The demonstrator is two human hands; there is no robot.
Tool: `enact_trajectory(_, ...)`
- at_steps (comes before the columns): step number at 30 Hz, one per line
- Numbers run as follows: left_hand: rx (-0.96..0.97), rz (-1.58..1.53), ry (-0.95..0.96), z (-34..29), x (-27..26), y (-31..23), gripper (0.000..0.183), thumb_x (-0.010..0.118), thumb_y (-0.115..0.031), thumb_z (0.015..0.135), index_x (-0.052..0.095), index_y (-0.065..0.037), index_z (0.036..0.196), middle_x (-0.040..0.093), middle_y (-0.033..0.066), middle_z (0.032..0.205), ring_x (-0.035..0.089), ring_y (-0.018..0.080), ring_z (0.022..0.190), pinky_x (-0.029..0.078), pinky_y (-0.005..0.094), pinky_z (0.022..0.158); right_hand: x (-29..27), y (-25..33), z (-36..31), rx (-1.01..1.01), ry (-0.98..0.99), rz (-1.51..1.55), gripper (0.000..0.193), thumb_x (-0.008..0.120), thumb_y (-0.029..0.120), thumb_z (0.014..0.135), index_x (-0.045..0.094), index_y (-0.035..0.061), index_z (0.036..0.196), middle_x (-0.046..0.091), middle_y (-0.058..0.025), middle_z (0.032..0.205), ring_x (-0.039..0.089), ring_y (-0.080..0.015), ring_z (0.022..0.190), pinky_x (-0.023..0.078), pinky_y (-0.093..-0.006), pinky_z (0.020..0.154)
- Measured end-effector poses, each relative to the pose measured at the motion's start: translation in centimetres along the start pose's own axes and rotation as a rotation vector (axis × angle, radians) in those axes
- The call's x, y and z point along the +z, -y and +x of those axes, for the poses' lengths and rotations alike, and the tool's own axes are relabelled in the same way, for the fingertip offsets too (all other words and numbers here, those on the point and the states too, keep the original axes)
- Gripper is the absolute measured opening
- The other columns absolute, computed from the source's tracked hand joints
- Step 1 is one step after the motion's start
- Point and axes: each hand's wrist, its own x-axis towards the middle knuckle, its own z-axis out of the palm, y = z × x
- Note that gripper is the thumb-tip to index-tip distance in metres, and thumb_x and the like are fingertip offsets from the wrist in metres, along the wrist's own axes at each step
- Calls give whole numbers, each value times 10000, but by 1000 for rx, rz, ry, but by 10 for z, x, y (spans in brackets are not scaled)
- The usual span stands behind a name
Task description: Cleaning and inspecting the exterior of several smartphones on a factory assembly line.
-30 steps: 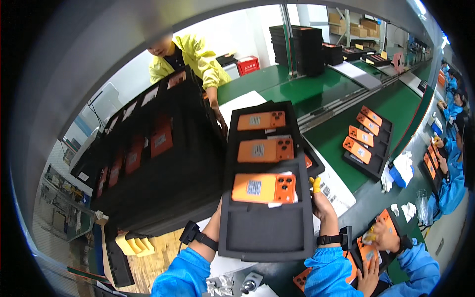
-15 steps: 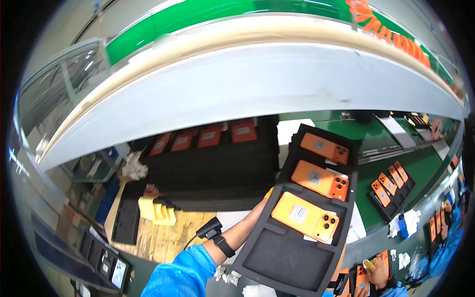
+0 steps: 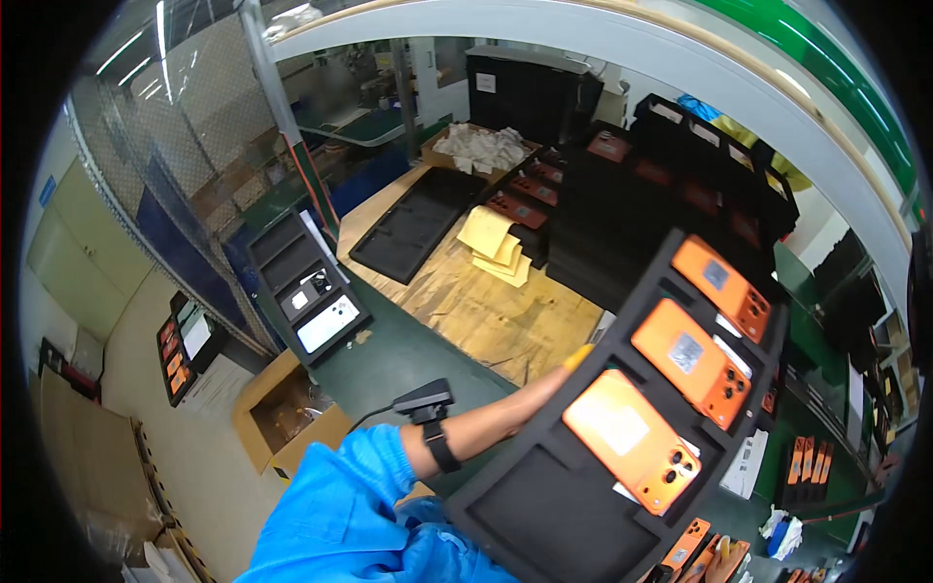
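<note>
A black foam tray is held up tilted before me. In it lie three orange phone back covers with camera openings and pale labels: an upper one, a middle one and a lower one. The tray's nearest slot holds nothing. My left hand grips the tray's left edge, a yellow finger cover showing; most of its fingers are behind the tray. My right hand is not visible, with the tray covering that side.
Black trays stand stacked on a wooden board beside yellow pads. An empty black tray lies left of these. A cardboard box sits lower left. Another person's hand works over orange covers at lower right.
The view has swung left, bringing the stack, the left tray and the floor more into sight. The held tray has shifted right in the picture and tilted further; its covers stay in place.
</note>
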Motion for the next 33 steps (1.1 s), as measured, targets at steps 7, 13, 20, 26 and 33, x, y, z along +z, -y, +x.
enact_trajectory(7,106,-246,-371,-78,-101,8,567,377,-483,919,463,-48,1273,483,110,1279,486,246,1136,409,382,957,162,-76,16,180,431,-75,540,452,460,925,427,87,1314,537,-80,1188,521,-176,1042,402,-269,901)
enact_trajectory(13,200,-423,-649,-119,-161,35,568,376,-485,918,464,-50,1273,482,111,1279,486,249,1136,409,386,958,289,-160,35,296,714,-119,537,460,454,923,431,84,1311,535,-82,1194,518,-178,1050,398,-269,906)
enact_trajectory(20,208,-597,-810,-120,-189,76,569,375,-487,917,465,-51,1272,482,112,1279,485,253,1136,409,391,959,345,-216,55,303,858,-147,543,503,423,911,434,60,1308,499,-109,1261,464,-202,1153,336,-275,978)
enact_trajectory(26,201,-633,-875,-111,-197,76,570,374,-489,916,466,-53,1272,481,113,1279,485,256,1136,409,396,959,347,-243,61,265,911,-151,545,482,406,923,399,56,1333,436,-137,1338,387,-228,1250,276,-285,1030)
enact_trajectory(33,192,-619,-875,-106,-195,76,571,373,-491,914,466,-55,1272,481,114,1280,485,260,1136,409,401,960,346,-222,47,-27,769,-392,392,491,323,935,503,66,1230,566,-165,1142,539,-210,1027,396,-299,896)
